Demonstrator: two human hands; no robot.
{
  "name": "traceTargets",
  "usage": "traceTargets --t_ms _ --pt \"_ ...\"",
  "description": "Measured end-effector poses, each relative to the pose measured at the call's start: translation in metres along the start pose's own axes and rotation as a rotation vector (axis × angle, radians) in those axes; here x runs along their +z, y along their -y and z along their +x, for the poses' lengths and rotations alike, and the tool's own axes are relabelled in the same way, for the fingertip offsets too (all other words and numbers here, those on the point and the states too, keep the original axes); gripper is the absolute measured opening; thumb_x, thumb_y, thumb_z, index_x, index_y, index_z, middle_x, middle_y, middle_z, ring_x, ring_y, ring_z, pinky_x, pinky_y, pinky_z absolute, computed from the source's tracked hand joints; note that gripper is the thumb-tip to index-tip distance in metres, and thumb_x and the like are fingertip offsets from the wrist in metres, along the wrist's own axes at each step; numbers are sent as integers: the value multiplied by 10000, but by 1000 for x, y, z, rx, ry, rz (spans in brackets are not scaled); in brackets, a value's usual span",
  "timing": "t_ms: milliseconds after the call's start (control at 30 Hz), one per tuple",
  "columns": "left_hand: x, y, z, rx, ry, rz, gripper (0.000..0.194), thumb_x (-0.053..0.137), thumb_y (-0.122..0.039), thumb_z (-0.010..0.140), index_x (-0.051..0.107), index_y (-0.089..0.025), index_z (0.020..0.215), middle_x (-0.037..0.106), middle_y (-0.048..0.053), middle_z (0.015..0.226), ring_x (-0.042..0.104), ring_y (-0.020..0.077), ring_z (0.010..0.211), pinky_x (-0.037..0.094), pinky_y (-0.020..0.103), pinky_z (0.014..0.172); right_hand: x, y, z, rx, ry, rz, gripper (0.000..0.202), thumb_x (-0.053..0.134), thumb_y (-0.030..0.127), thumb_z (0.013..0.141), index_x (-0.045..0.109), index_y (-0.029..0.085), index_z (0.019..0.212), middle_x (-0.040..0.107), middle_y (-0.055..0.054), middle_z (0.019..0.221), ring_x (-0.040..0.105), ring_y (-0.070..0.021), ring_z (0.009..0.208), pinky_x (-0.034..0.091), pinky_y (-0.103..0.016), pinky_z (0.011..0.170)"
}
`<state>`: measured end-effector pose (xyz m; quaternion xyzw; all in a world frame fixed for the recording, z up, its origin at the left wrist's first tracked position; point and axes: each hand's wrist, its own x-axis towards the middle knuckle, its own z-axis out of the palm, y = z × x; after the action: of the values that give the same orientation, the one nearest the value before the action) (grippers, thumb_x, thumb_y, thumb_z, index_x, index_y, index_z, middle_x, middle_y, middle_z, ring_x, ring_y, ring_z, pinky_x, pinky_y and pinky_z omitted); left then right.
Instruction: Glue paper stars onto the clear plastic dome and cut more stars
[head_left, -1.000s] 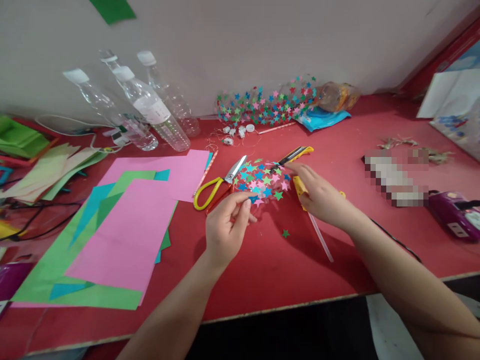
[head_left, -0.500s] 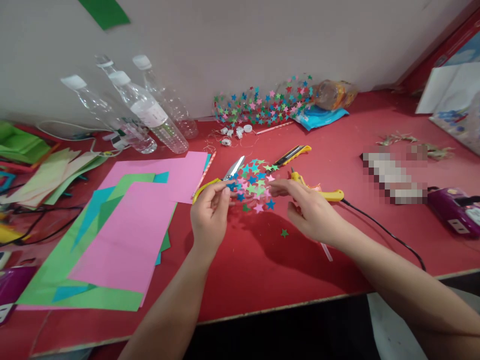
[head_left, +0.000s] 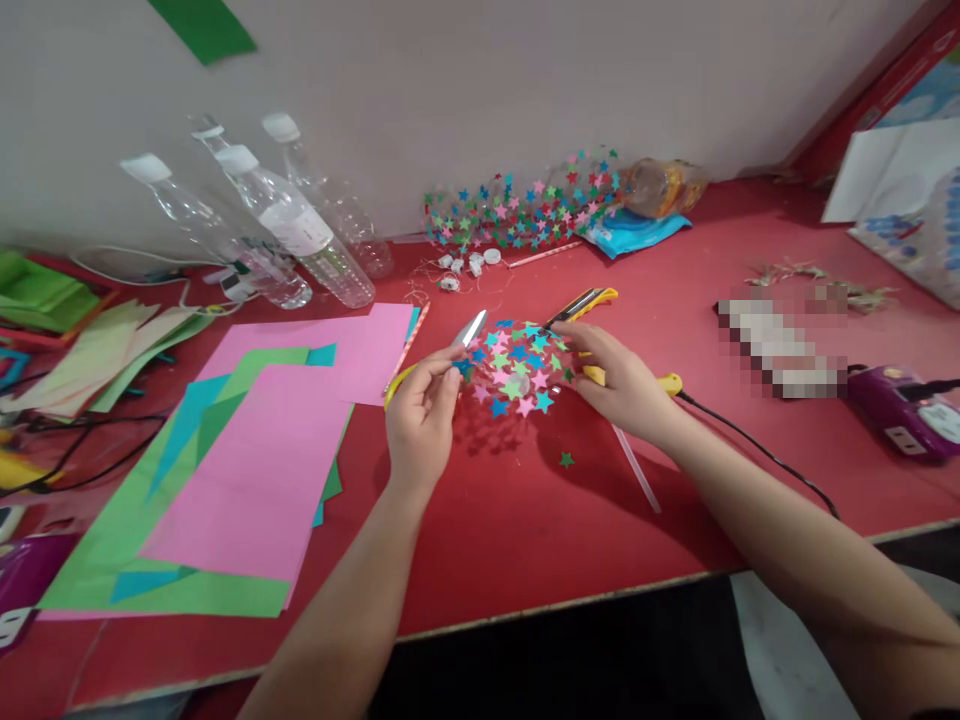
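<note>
Between my two hands is a clear plastic bottle piece [head_left: 517,368], covered with small pink, blue and green paper stars. My left hand [head_left: 420,415] is closed, pinching its left edge between thumb and fingers. On the opposite side, the fingers of my right hand [head_left: 619,385] curve round the right edge; their exact contact is hard to see. Scissors [head_left: 471,328] lie behind my left hand, partly covered. A yellow utility knife [head_left: 589,303] is just beyond the piece. My right hand hides most of a yellow glue gun [head_left: 670,384]. One loose green star [head_left: 566,460] lies on the table.
Coloured paper sheets [head_left: 247,470] are stacked at the left, with plastic bottles [head_left: 300,225] behind. Along the wall lies a star-covered bottle [head_left: 525,210] near a blue packet [head_left: 637,233]. A glue stick [head_left: 636,468] lies before the glue gun, whose cord [head_left: 757,445] runs right.
The star-covered piece has been turned, showing a rounder face. My right hand has moved slightly right, with its fingers spread further round the edge. My left hand keeps its hold.
</note>
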<state>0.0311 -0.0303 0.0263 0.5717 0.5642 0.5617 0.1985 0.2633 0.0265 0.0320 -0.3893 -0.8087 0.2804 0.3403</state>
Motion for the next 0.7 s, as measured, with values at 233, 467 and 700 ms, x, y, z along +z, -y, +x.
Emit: traceTargets --t_ms 233,467,700 --pt "-4 3 0 138 -103 67 111 585 -268 906 653 -187 872 670 65 1030 640 165 983 546 282 788 2 12 -4 16 -36 -114 561 478 40 741 532 203 1275 605 -113 1218 629 -226 1023 541 -403 864" --pt "0 -13 -16 108 31 89 126 565 -284 924 644 -202 870 631 1 764 597 123 676 511 242 643 -2 18 -7 -24 -53 -182 509 501 91 786 506 208 1281 649 -94 1110 630 -193 827 521 -388 816" --pt "4 -23 -25 2 123 -16 91 564 -230 914 643 -216 871 636 -21 707 587 104 601 489 216 550 -5 14 -8 -35 -70 -215 489 452 65 791 513 191 1261 675 -86 1054 648 -193 819 518 -370 822"
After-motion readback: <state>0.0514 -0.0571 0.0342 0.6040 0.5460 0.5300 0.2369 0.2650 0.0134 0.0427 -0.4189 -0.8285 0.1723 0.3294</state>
